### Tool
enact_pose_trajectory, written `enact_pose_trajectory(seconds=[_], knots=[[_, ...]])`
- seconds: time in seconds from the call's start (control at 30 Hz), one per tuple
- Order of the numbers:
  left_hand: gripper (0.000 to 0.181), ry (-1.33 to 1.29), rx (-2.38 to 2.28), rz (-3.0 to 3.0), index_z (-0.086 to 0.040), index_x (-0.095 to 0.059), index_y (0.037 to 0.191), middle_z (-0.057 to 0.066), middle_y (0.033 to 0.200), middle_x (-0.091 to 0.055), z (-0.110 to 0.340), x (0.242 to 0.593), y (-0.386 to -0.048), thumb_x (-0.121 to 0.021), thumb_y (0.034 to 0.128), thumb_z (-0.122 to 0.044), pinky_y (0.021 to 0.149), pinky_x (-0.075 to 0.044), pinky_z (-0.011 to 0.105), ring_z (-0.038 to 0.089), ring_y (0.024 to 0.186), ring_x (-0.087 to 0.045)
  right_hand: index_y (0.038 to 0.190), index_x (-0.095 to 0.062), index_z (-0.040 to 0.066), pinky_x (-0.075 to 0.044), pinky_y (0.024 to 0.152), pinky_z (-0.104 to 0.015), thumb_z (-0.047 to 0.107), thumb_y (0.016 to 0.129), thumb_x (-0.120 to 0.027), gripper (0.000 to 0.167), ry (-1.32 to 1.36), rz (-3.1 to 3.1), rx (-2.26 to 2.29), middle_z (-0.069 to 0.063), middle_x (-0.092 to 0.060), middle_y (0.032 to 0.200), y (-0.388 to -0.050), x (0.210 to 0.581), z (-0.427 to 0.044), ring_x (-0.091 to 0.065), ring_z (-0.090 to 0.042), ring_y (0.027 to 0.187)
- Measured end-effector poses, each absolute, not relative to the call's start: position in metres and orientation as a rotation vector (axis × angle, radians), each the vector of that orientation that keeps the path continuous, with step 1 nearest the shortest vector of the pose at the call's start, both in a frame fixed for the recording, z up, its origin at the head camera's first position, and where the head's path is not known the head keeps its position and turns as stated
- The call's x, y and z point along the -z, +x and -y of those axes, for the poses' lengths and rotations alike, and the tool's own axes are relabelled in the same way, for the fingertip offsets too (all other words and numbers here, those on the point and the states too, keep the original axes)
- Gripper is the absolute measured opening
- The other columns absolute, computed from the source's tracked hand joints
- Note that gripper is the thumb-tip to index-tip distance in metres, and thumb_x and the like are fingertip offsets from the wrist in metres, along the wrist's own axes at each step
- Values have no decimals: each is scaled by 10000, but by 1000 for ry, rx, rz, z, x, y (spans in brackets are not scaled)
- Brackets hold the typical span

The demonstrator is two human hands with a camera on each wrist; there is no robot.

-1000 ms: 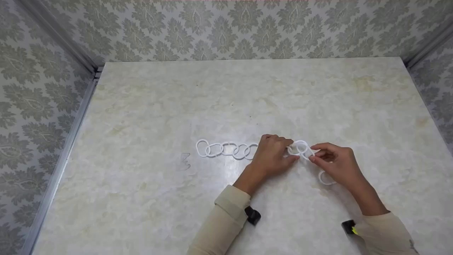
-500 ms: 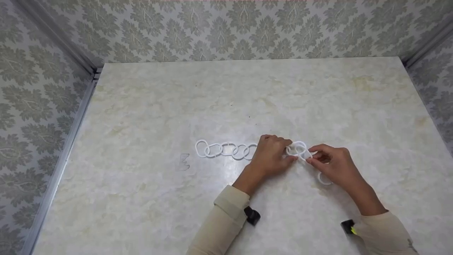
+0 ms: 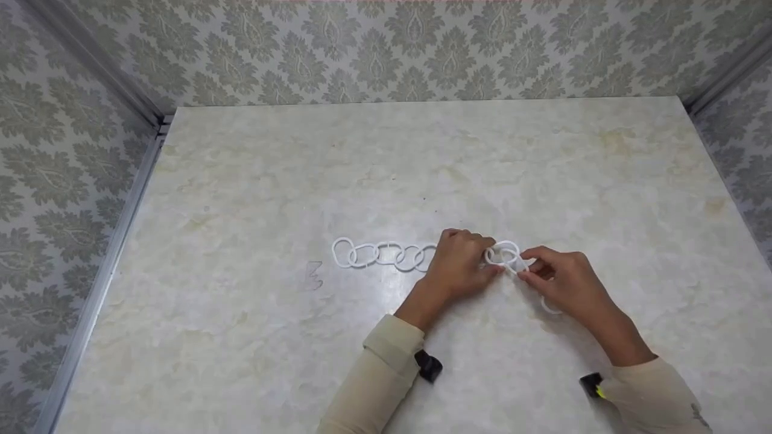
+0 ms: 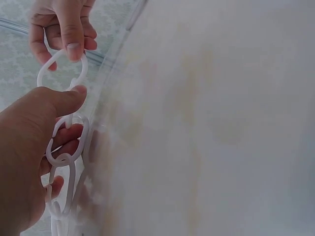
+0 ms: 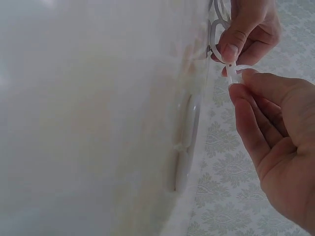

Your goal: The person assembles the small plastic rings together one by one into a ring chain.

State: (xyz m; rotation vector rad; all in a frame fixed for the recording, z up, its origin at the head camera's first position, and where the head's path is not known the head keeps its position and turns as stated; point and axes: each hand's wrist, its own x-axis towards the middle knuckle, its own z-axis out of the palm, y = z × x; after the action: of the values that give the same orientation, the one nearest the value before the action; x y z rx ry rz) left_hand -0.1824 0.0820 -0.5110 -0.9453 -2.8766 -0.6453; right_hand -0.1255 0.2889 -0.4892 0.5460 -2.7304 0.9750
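A chain of white plastic links (image 3: 365, 255) lies across the table, its middle part hidden under my left hand (image 3: 459, 262). That hand's thumb and fingers pinch a link near the chain's right end; in the left wrist view more links (image 4: 61, 194) run down past its fingers. My right hand (image 3: 564, 278) pinches the end link (image 3: 522, 265) between thumb and fingertips, held off the table close to the left hand. Whether that link's gap is closed cannot be seen. A separate white link (image 3: 550, 307) lies on the table, partly covered by the right hand.
The marbled table (image 3: 289, 169) reaches back to a patterned wall (image 3: 380, 54). Left of the chain lies a small, flat, clear-looking piece with a jagged outline (image 3: 314, 275). A metal rail (image 3: 114, 265) follows the table's left edge.
My right hand has shifted slightly left with its link, closer to the left hand, and covers more of the loose link. The left hand keeps its grip, nearly still.
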Motion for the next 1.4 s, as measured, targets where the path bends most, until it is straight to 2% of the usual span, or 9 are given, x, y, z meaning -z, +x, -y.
enact_pose_trajectory(seconds=[0.27, 0.47, 0.67, 0.83, 0.9, 0.97, 1.1, 1.27, 1.4], knots=[[253, -952, 625, 2870, -192, -732, 996, -43, 841, -729, -81, 511, -184, -723, 895, -424, 1005, -473, 437, 158, 895, -696, 1022, -726, 53, -570, 603, -262, 1, 785, -837, 266, 570, 2801, -855, -11, -756, 736, -125, 487, -284, -714, -148, 632], [271, -938, 607, 2886, -196, -744, 1032, -51, 878, -749, -82, 511, -184, -711, 909, -436, 1047, -455, 447, 158, 909, -696, 1018, -720, 55, -570, 615, -309, 13, 786, -840, 264, 567, 2837, -792, -18, -759, 727, -126, 488, -282, -714, -159, 646], [282, -957, 594, 2892, -211, -755, 1055, -63, 887, -771, -84, 509, -182, -698, 918, -451, 1080, -442, 460, 161, 899, -695, 1032, -723, 66, -564, 623, -269, 28, 794, -839, 268, 597, 2844, -847, -15, -759, 732, -130, 492, -279, -711, -134, 658], [257, -946, 616, 2914, -222, -744, 1057, -66, 923, -764, -83, 508, -181, -719, 906, -430, 1092, -427, 470, 165, 935, -683, 1095, -719, 28, -585, 664, -259, -15, 845, -780, 261, 535, 2817, -951, -70, -764, 834, -132, 492, -287, -725, -186, 722], [256, -925, 623, 2927, -231, -743, 1061, -73, 935, -760, -82, 509, -181, -728, 899, -429, 1091, -422, 464, 166, 950, -678, 1103, -718, 14, -571, 685, -205, -36, 855, -761, 256, 493, 2799, -963, -88, -762, 869, -133, 492, -293, -722, -199, 744], [270, -911, 634, 2938, -237, -744, 1076, -72, 943, -754, -82, 509, -182, -735, 892, -433, 1091, -416, 461, 170, 962, -672, 1098, -722, -2, -540, 703, -132, -52, 856, -753, 250, 461, 2775, -984, -105, -759, 886, -133, 491, -300, -714, -174, 757], [332, -904, 599, 2954, -247, -745, 1127, -70, 995, -751, -82, 508, -183, -747, 868, -455, 1076, -420, 455, 179, 989, -667, 1081, -731, -8, -467, 714, -25, -59, 867, -738, 221, 422, 2746, -1045, -123, -757, 911, -135, 489, -310, -661, -28, 780], [419, -904, 519, 2962, -267, -733, 1198, -82, 1101, -744, -85, 506, -183, -732, 857, -510, 1052, -429, 446, 178, 1047, -650, 1074, -743, 23, -469, 718, -38, -35, 885, -730, 198, 416, 2775, -1028, -104, -761, 965, -136, 489, -313, -638, -5, 829], [409, -916, 526, 2935, -262, -725, 1231, -83, 1156, -744, -90, 502, -180, -683, 906, -508, 1043, -438, 426, 168, 1101, -651, 1056, -751, 44, -481, 706, -78, -41, 888, -722, 191, 447, 2782, -966, -63, -755, 953, -137, 489, -314, -609, 26, 824]])
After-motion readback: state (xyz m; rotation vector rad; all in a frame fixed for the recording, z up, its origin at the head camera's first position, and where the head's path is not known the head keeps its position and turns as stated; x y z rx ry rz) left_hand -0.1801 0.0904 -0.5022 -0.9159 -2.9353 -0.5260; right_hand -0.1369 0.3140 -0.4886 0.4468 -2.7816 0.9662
